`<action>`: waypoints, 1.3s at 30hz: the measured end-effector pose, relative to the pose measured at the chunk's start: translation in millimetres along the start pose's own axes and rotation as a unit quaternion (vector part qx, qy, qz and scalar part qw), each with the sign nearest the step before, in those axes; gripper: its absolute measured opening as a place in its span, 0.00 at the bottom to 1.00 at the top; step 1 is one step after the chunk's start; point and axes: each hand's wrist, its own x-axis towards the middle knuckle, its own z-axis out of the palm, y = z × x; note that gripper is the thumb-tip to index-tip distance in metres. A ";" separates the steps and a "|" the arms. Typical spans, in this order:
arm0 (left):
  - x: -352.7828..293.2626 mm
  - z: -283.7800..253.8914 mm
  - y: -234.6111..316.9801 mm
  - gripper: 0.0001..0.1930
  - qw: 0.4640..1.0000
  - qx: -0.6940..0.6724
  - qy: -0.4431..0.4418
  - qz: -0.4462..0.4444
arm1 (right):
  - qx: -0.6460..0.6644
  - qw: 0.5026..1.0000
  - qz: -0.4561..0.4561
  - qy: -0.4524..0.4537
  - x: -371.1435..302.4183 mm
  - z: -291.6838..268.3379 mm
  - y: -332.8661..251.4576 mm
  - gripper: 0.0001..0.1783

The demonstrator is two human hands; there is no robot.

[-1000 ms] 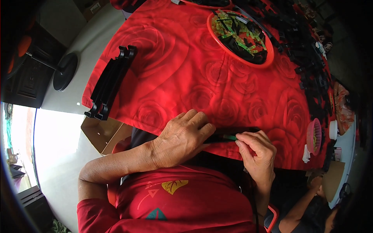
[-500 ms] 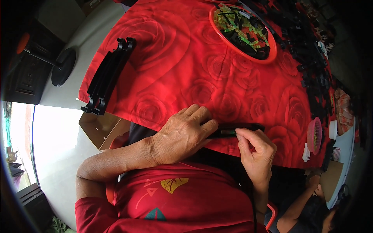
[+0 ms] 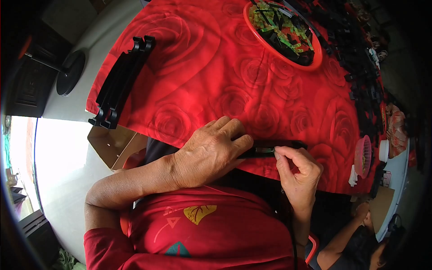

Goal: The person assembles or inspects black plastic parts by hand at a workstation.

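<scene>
A long black plastic part (image 3: 294, 144) lies along the near edge of the table in front of me. My left hand (image 3: 213, 148) is closed round its left end, knuckles up, hiding that end. On the part's face runs a thin greenish strip (image 3: 264, 150). My right hand (image 3: 300, 173) pinches the right end of this strip between thumb and forefinger; the fingertips cover what exactly lies between them. To the far left, several long black plastic pieces (image 3: 120, 83) with clip-like ends lie side by side.
The table has a red rose-patterned cloth (image 3: 189, 58). A red-rimmed tray (image 3: 310, 67) of green and black scraps stands at the far right. Black parts (image 3: 360, 85) pile along the right edge, near a pink basket (image 3: 362, 157). A cardboard box (image 3: 112, 146) sits below left. Another person's arm (image 3: 344, 238) shows lower right.
My right fingertips have shifted very slightly to the right along the black part. My left hand keeps its hold. The whole view has moved a little.
</scene>
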 end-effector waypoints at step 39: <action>5.2 -26.5 -15.1 0.24 0.990 -0.061 -0.124 0.012 | -0.017 0.985 -0.113 -0.132 13.4 -16.4 13.8 0.22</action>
